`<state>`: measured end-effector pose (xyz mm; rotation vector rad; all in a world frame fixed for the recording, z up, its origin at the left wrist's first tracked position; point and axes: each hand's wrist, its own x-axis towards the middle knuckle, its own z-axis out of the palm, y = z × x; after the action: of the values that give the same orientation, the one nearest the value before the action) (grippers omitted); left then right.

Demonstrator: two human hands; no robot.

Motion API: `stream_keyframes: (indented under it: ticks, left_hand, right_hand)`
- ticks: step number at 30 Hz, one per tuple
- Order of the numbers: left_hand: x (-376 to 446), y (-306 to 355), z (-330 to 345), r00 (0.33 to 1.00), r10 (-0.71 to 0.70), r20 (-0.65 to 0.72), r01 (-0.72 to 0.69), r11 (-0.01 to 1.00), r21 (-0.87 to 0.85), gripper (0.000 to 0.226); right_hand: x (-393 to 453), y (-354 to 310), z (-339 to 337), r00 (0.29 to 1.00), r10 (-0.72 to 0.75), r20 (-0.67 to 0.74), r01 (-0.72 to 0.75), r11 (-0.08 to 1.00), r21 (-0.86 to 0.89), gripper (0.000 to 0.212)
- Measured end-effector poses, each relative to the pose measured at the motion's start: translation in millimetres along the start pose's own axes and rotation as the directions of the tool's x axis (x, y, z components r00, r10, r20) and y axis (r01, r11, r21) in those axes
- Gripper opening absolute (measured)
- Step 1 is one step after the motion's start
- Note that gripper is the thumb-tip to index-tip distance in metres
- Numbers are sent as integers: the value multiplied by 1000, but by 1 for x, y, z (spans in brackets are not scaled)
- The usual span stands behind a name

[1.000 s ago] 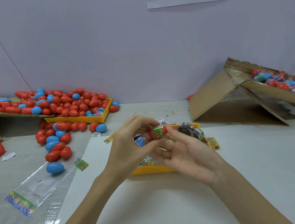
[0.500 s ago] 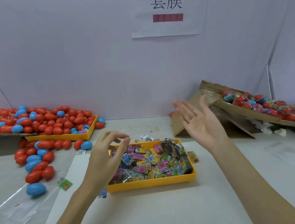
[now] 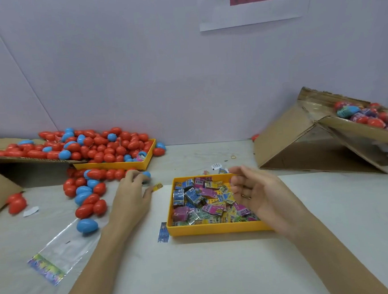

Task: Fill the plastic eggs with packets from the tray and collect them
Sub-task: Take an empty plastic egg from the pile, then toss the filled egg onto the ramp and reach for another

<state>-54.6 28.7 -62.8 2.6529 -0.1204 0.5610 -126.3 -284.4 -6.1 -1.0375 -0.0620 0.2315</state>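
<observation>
A yellow tray (image 3: 218,229) in the middle of the table holds several coloured packets (image 3: 201,199). My right hand (image 3: 259,195) hovers over the tray's right side, fingers loosely curled, holding nothing. My left hand (image 3: 130,193) reaches left of the tray to the loose red and blue eggs (image 3: 87,194). Its fingertips lie over a blue egg (image 3: 147,174), and its thumb stays apart near a loose yellow packet (image 3: 157,187). Filled eggs (image 3: 369,116) lie on the cardboard slope at the right.
A second yellow tray (image 3: 115,166) and a cardboard flap (image 3: 26,158) at the back left carry a heap of empty eggs. A clear bag (image 3: 64,247) lies at the front left beside a blue egg (image 3: 87,225). A folded cardboard box (image 3: 303,138) stands at the right.
The egg held between both hands a second ago is gone from them. My right hand rose toward the cardboard slope, then dropped over the tray. My left hand moved left to the loose eggs.
</observation>
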Motion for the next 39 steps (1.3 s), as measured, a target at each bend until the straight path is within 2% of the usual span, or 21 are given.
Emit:
stream_keyframes:
  ticks: [2,4,5,7,9,10,12,16,18,20,22,26,28,30,32,34,36,39]
  left_hand:
    - [0,1,-3,999,-5,-44,7,999,51,27]
    - [0,4,-3,997,21,-70,-16,997,77,28]
    - [0,4,-1,998,39,-48,-35,996,79,30]
    - [1,4,3,998,22,56,-26,996,80,35]
    - [1,4,6,997,8,75,-12,999,52,29]
    - [0,3,7,999,13,34,-14,999,30,24]
    - [0,5,5,998,27,-64,-26,999,24,16]
    - [3,19,-5,971,121,-206,-115,993,40,29]
    - [3,29,-10,950,175,-258,-172,985,35,25]
    - [-1,40,-14,938,203,-282,-219,975,-25,21]
    - [-5,52,-18,945,170,-281,-216,966,-142,28]
    - [-13,73,-24,973,152,-171,-213,878,-429,34]
    - [-16,85,-27,984,174,-29,-155,776,-612,32]
    - [-21,96,-29,968,211,137,-41,670,-741,40]
    - [-26,104,-29,943,213,255,69,625,-778,46]
    - [-28,110,-28,929,210,305,117,616,-779,41]
    - [-31,115,-26,932,211,294,98,635,-766,34]
    - [-33,119,-22,948,190,256,78,638,-766,42]
  right_hand:
    - [0,6,3,998,-63,-27,58,985,-165,26]
    - [-1,12,6,977,-209,-48,170,893,-417,24]
    - [-2,15,7,951,-306,-37,232,790,-568,21]
    - [-2,22,6,883,-464,65,311,476,-822,16]
    - [-1,25,5,865,-455,211,327,193,-925,20]
    - [1,26,5,878,-407,251,323,117,-939,24]
    - [5,28,8,916,-304,261,288,45,-957,29]
    - [13,30,18,964,-223,146,163,61,-985,30]
    - [15,29,18,979,-179,97,112,75,-991,28]
    - [16,29,15,988,-143,53,72,131,-989,20]
    - [16,30,12,989,-144,34,60,180,-982,12]
    - [14,32,10,971,-226,76,112,150,-982,7]
    - [12,32,9,956,-274,106,139,107,-984,11]
    - [11,30,8,935,-325,142,177,81,-981,14]
    - [9,29,7,918,-355,177,215,72,-974,19]
    - [8,28,5,917,-349,194,225,51,-973,25]
    - [8,25,4,921,-332,201,230,48,-972,28]
    - [4,21,4,901,-379,211,274,121,-954,24]
